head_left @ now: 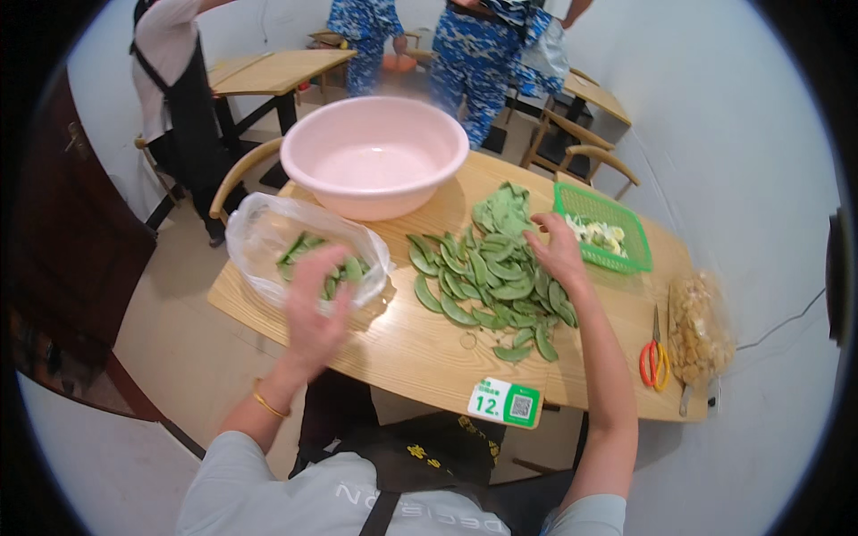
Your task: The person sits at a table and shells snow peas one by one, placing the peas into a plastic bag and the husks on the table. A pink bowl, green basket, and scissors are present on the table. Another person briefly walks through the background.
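My left hand [318,315], blurred, is over the near side of a white translucent plastic bag [251,231]. Green bean pods [303,249] lie inside that bag; whether the hand holds one cannot be made out. To the right, a loose pile of flat green bean pods [486,275] spreads across the wooden table [409,355]. My right hand [562,254] hovers at the pile's upper right edge, thumb and fingers apart, nothing visible between them. Close to its fingertips lies a crumpled light-green sheet [503,209], perhaps a bag or cloth.
Behind the bag stands a large pink plastic basin [375,161]. A green plastic basket [637,244] holds pale cut pieces. Scissors [654,362], a knife [685,400] and a bag of brownish food pieces [700,328] lie at right. A numbered card [504,402] marks the front edge. Several people stand beyond.
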A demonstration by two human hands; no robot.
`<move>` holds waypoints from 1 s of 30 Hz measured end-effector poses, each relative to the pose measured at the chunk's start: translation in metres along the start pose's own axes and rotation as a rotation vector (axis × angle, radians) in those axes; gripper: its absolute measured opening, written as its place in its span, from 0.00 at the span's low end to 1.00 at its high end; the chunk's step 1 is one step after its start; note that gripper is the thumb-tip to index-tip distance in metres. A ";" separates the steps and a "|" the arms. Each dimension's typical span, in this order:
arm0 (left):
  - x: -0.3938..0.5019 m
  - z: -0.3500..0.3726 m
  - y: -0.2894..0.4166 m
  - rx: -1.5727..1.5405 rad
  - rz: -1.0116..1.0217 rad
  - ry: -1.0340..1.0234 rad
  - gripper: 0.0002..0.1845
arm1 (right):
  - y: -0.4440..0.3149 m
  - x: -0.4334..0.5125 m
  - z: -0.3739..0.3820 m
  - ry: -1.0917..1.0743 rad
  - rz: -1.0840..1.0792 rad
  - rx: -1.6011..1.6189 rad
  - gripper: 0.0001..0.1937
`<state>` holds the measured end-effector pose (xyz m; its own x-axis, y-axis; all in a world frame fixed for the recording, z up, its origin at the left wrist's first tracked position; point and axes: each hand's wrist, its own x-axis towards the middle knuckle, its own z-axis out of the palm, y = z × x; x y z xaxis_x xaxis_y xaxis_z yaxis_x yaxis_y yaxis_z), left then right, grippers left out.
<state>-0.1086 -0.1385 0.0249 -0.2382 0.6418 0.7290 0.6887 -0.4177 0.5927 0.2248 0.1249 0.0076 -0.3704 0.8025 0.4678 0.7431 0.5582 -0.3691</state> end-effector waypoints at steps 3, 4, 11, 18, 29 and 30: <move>-0.032 0.026 0.027 -0.020 0.042 -0.267 0.24 | -0.023 0.035 0.038 -0.057 0.101 -0.170 0.23; -0.036 0.035 0.029 -0.096 0.197 -0.273 0.23 | -0.028 0.042 0.050 -0.079 0.144 -0.264 0.24; -0.064 0.036 0.024 -0.154 0.181 -0.501 0.21 | -0.013 0.082 0.056 0.165 0.218 0.094 0.21; -0.037 0.030 0.030 -0.172 -0.013 -0.629 0.22 | -0.025 0.054 -0.011 -0.239 0.045 0.061 0.18; 0.020 0.095 0.041 -0.235 -0.018 -0.568 0.20 | -0.041 -0.013 -0.012 -0.346 -0.175 -0.138 0.14; 0.024 0.100 0.041 -0.228 -0.065 -0.596 0.20 | -0.041 -0.014 -0.016 -0.306 -0.187 -0.113 0.13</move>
<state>-0.0176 -0.0757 0.0319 0.1916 0.8906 0.4125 0.5071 -0.4496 0.7353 0.2085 0.0877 0.0289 -0.6426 0.7240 0.2507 0.6971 0.6883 -0.2008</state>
